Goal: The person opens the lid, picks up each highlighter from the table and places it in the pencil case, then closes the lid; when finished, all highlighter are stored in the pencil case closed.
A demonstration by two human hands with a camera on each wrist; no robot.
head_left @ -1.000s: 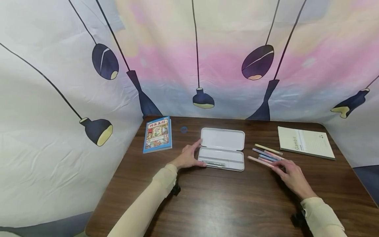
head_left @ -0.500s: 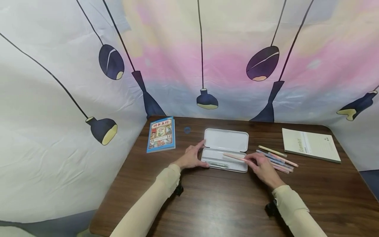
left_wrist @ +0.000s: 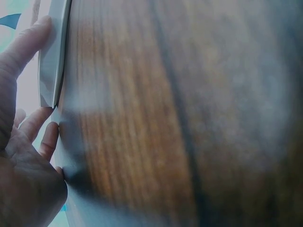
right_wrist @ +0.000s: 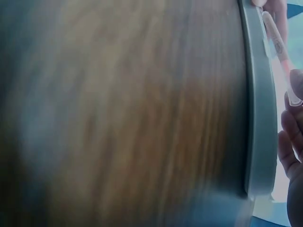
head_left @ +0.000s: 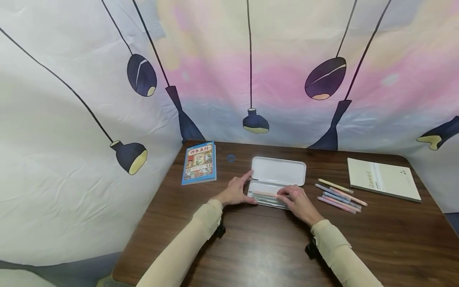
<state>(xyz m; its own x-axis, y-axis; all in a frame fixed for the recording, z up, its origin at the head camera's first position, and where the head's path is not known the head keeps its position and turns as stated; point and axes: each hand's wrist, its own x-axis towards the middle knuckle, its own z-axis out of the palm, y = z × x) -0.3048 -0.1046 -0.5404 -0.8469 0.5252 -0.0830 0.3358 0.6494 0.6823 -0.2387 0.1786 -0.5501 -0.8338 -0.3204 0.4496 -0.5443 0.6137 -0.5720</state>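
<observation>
A white pencil case (head_left: 279, 171) lies unfolded on the table, its lid toward the back. My left hand (head_left: 234, 191) rests at the case's left end, thumb on the front edge and forefinger stretched toward the hinge side. Over the tray part, my right hand (head_left: 299, 203) pinches a peach pen (head_left: 263, 193) near its right end. The pen lies lengthwise along the tray, above a greenish pen (head_left: 269, 200). In the right wrist view, the peach pen (right_wrist: 279, 47) slants over the case's edge (right_wrist: 262, 109), thumb and fingers at its end. The right hand hides the tray's right part.
Right of the case lie several pastel pens (head_left: 338, 195) in a loose pile. A cream notebook (head_left: 391, 181) sits behind them at the right. A blue comic-style book (head_left: 199, 163) and a blue ring (head_left: 231, 158) are at the back left of the brown table (head_left: 251, 247).
My right hand has carried the peach pen leftward from the pile and lowered it into the tray. The left hand has stayed at the case. The head view has shifted slightly.
</observation>
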